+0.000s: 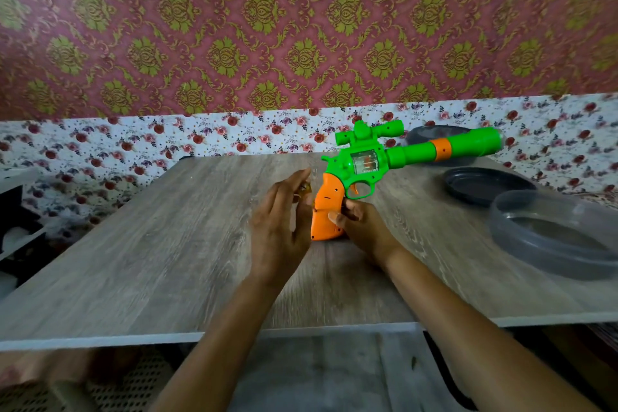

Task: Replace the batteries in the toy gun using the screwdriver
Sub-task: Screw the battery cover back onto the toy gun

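Note:
A green toy gun with an orange grip stands tilted on the wooden table, its barrel pointing to the far right. My right hand pinches the grip's lower right side and holds it up. My left hand hovers just left of the grip with its fingers spread. A small yellowish thing shows behind its fingers; I cannot tell what it is or whether the hand holds it. No screwdriver is plainly in view.
A dark round lid lies at the right of the table, with a clear grey round container in front of it and another dark dish behind the barrel. A floral cloth and patterned wall back the table.

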A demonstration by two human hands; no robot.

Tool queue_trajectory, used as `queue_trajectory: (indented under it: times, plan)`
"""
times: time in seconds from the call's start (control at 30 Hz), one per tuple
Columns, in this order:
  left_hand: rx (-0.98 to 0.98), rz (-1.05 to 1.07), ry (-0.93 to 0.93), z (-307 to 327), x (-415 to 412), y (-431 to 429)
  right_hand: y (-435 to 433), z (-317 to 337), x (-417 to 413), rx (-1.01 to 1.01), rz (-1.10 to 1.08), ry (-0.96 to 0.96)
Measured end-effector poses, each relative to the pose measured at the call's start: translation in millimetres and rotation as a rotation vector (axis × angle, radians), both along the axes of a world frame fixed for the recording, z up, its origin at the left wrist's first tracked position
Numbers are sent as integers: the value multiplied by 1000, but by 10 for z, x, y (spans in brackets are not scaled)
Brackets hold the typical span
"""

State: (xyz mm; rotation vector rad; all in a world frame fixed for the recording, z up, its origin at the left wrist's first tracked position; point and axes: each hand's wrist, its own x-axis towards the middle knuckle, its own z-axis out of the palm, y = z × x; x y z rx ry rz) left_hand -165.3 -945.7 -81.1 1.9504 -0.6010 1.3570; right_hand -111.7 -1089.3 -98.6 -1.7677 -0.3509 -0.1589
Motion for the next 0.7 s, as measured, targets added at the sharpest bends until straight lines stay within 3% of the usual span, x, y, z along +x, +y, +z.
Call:
queue_trajectory:
  times: [0.13, 0.33, 0.57, 0.7]
  plan:
    - [7, -50, 21, -66, -77, -91, -116, -62, -67, 60, -1, 4]
    - [168, -61, -43, -114, -99, -105, -162, -124, -6, 59, 8, -42]
    - [46, -14, 11, -128, -57, -58, -167, -106, 22, 53, 30, -36]
    - [71, -26, -57, -113, -56, -32, -168, -106, 19, 58, 38, -44]
